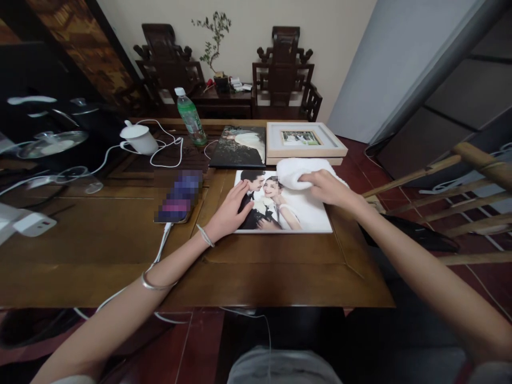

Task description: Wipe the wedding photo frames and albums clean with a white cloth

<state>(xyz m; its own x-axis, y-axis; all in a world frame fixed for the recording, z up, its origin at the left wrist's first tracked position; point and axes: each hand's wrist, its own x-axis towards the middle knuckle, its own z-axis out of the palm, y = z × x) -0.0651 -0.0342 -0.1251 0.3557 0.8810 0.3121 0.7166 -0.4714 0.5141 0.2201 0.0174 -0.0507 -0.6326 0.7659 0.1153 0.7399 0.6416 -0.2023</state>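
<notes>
Head view, single frame.

Left hand (pixel 230 210): spread flat, fingers extended, palm down on the left edge of the wedding photo print (pixel 306 216). It grips nothing and only presses. A thin bracelet (pixel 205 235) sits at the wrist and a bangle (pixel 154 282) further up the forearm.

Right hand (pixel 326 188): fingers curled down over a folded white cloth (pixel 292 172), holding it against the print's upper right area. The thumb is hidden, so how tight the grip is cannot be told.

The print lies flat on the wooden table (pixel 260 277), right of centre, its near edge parallel to the table's front.

Surroundings:
- Just beyond the print, a dark photo panel (pixel 240 146) and a framed picture (pixel 306 140) lie side by side, the frame stacked on another flat piece.
- A phone (pixel 180 197) (screen blurred) lies just left of the left hand, with a white cable (pixel 160 250) running off the front edge.
- A green-labelled bottle (pixel 191 118) stands upright behind the dark panel.
- A white lidded cup (pixel 139 138) sits left of the bottle, among loops of cord.
- Two carved chairs (pixel 284 69) stand at the far wall.
</notes>
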